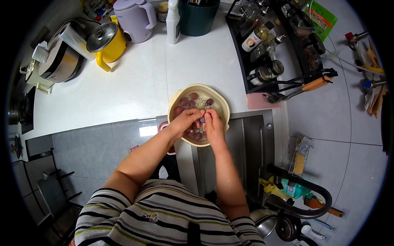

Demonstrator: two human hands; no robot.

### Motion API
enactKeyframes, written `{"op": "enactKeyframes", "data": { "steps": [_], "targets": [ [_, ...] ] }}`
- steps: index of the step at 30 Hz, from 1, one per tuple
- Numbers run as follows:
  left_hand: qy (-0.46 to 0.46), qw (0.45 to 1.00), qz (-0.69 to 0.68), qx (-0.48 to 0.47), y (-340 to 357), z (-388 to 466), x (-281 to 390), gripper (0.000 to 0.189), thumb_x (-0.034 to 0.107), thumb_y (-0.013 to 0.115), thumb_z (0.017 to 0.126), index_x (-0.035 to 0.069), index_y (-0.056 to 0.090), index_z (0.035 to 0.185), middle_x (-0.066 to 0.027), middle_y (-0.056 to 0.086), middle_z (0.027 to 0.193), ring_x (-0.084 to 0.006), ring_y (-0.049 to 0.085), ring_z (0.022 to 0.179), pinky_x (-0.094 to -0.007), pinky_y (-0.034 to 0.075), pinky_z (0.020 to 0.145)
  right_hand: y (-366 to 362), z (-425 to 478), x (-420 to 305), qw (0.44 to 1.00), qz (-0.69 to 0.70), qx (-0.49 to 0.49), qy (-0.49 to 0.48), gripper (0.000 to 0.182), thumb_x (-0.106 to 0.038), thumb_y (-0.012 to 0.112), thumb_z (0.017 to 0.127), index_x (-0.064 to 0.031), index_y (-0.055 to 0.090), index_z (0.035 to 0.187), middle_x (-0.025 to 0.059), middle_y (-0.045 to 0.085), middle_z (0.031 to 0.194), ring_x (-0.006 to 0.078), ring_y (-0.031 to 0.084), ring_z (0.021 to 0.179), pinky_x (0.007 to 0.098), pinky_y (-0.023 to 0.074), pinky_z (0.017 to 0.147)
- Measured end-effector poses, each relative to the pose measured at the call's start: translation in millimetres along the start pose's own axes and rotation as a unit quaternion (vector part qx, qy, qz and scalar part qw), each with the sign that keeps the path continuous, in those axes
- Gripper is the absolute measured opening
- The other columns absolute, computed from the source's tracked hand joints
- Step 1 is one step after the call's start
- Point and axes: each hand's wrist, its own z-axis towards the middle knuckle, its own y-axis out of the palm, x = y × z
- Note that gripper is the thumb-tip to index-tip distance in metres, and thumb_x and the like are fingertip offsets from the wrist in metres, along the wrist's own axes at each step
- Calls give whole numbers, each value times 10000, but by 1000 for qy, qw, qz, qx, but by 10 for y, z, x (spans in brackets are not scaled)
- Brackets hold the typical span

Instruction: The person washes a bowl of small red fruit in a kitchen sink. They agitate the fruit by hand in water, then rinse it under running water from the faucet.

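A cream plastic basin point(226, 101) rests at the front edge of the white counter, partly over the steel sink. Several dark reddish-purple round fruits point(184, 101), perhaps plums or grapes, lie inside it in what looks like water. Over the basin my left hand point(184, 120) and my right hand point(214, 124) meet at the fingertips. Between them a small purple fruit point(202, 120) shows, pinched by the fingers of my right hand; whether the left fingers grip it too is hidden.
A steel sink point(246, 147) with a black faucet point(323, 196) lies at the right. On the counter point(138, 86) stand a yellow pot point(114, 46), a lilac kettle point(135, 21), a white spray bottle point(173, 24) and a black rack point(243, 58) of bottles.
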Motion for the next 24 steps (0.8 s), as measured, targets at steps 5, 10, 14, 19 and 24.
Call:
{"op": "enactKeyframes", "data": {
  "steps": [5, 10, 14, 19, 24],
  "targets": [
    [-3, 996, -88, 16, -52, 29, -37, 215, 342, 590, 932, 138, 614, 870, 34, 593, 747, -50, 534, 654, -212, 379, 495, 16, -29, -104, 992, 97, -33, 80, 188, -153, 531, 964, -36, 553, 1109, 39, 611, 744, 77, 528, 599, 229, 430, 522],
    [74, 972, -221, 20, -84, 12, -10, 129, 261, 600, 916, 133, 600, 931, 0, 612, 799, -102, 605, 732, -224, 407, 517, -233, 152, -118, 992, 64, 52, 94, 193, -167, 530, 958, -46, 606, 1088, 39, 609, 762, 120, 558, 603, 266, 463, 542],
    [106, 957, -269, 27, -114, -26, 74, 117, 196, 605, 876, 139, 581, 975, -1, 599, 906, -121, 604, 765, -234, 408, 531, -307, 186, 45, 948, -303, 13, -94, 225, -71, 542, 860, -95, 618, 1071, 131, 589, 1065, 334, 600, 963, 443, 493, 817],
    [83, 953, -291, 30, -136, -50, 92, 126, 215, 600, 879, 137, 584, 977, -5, 610, 874, -120, 593, 751, -228, 400, 521, -63, 100, -148, 861, -499, -96, -21, 361, -63, 551, 831, -126, 552, 1186, 88, 529, 1198, 313, 591, 1038, 438, 502, 844],
    [83, 958, -272, 39, -113, -45, 105, 107, 196, 566, 898, 118, 590, 966, -31, 651, 901, -130, 581, 740, -256, 406, 541, 48, 212, -35, 861, -496, -105, -36, 437, -69, 608, 806, -113, 514, 1230, 100, 522, 1216, 324, 596, 1031, 439, 507, 835]
  ]
}}
